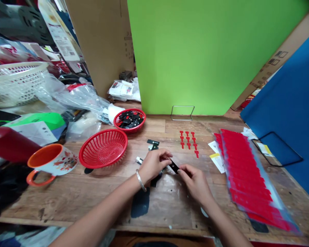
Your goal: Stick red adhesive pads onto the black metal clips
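Note:
Between my two hands is a small flat black strip [174, 166] with a few light dots on it. My left hand [154, 164], with a bracelet at the wrist, pinches its upper left end. The thumb and fingers of my right hand [195, 180] close on its lower right end. Several more black pieces [154, 143] lie beyond and under my left hand, partly hidden by it. Small red T-shaped pieces [187, 139] lie in rows on the wooden table [164, 212], beyond my right hand.
An open-weave red basket [103, 148] stands left, with a smaller red basket [141, 126] of black and red pieces behind it. An orange and white mug [64, 161] is farther left. Red sheets in clear plastic [244, 168] lie right. A green board [185, 58] rises at the back.

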Action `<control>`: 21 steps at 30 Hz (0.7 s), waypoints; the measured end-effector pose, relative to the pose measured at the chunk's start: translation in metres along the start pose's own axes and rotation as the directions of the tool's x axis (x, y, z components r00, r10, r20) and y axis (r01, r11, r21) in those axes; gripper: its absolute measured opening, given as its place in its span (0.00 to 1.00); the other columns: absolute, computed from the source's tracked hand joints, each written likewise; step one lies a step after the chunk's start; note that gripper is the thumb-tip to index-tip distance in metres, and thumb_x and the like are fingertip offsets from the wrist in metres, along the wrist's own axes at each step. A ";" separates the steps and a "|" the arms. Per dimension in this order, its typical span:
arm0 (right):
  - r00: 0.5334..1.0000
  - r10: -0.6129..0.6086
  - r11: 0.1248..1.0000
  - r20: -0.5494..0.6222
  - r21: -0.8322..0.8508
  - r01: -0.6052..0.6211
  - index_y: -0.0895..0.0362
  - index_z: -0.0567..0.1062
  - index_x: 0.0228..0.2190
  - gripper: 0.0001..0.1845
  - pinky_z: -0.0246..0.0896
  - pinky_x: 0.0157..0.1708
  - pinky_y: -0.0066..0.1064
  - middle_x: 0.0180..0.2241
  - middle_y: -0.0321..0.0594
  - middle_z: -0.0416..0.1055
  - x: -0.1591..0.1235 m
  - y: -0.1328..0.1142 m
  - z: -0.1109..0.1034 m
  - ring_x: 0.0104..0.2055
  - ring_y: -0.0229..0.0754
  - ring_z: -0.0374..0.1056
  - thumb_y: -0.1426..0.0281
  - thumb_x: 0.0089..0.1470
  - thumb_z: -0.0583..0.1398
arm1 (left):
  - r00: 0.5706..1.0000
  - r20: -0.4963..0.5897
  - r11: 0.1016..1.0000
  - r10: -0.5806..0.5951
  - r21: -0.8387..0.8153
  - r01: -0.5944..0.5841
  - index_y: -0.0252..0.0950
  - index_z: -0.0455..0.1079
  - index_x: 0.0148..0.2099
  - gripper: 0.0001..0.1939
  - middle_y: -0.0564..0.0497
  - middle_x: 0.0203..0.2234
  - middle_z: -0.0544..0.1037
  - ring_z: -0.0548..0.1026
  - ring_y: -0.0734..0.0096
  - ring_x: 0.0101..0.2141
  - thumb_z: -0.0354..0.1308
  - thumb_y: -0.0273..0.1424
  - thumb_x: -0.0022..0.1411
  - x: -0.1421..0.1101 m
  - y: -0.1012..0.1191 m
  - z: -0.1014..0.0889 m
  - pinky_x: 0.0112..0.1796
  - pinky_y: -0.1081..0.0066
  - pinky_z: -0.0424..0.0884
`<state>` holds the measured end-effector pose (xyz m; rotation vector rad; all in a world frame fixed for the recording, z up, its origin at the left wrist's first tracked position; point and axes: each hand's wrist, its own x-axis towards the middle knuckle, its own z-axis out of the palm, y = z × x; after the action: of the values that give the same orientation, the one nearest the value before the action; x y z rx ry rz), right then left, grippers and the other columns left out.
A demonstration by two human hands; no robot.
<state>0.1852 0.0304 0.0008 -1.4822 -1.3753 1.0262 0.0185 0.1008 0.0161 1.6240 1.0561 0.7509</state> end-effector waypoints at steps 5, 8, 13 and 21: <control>0.974 0.226 0.919 0.001 0.330 -0.214 0.59 0.73 0.28 0.15 0.52 0.19 0.24 0.20 0.34 0.68 -0.005 0.007 0.015 0.18 0.32 0.58 0.59 0.46 0.60 | 0.966 -0.053 0.805 -0.254 -0.565 0.181 0.34 0.64 0.38 0.16 0.53 0.26 0.73 0.71 0.75 0.26 0.62 0.34 0.47 -0.018 -0.005 0.037 0.30 0.74 0.66; 0.965 0.257 0.885 0.060 0.385 -0.260 0.59 0.73 0.28 0.16 0.53 0.19 0.23 0.22 0.36 0.70 -0.010 0.008 0.019 0.18 0.32 0.59 0.58 0.46 0.60 | 0.959 -0.016 0.796 -0.284 -0.561 0.226 0.33 0.64 0.32 0.13 0.52 0.23 0.72 0.70 0.74 0.23 0.58 0.39 0.51 -0.025 -0.004 0.045 0.28 0.73 0.66; 0.999 0.016 1.000 -0.036 -0.005 -0.017 0.57 0.75 0.31 0.12 0.61 0.30 0.30 0.28 0.41 0.72 -0.016 0.009 0.003 0.30 0.41 0.66 0.63 0.52 0.55 | 0.987 -0.145 0.968 -0.064 0.233 0.097 0.36 0.71 0.30 0.07 0.50 0.26 0.73 0.70 0.68 0.30 0.54 0.33 0.55 -0.037 0.005 0.028 0.33 0.71 0.63; 0.921 -0.324 0.769 0.217 -0.506 0.390 0.52 0.61 0.54 0.24 0.59 0.44 0.40 0.45 0.45 0.67 -0.018 0.022 0.001 0.45 0.46 0.60 0.76 0.55 0.50 | 0.993 -0.083 0.781 -0.083 0.614 0.116 0.41 0.73 0.38 0.10 0.47 0.31 0.74 0.71 0.66 0.34 0.50 0.30 0.59 -0.053 -0.006 0.037 0.36 0.71 0.64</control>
<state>0.1900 0.0112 -0.0197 -1.4681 -2.0650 0.4960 0.0261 0.0383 0.0010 2.0824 1.5239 0.3808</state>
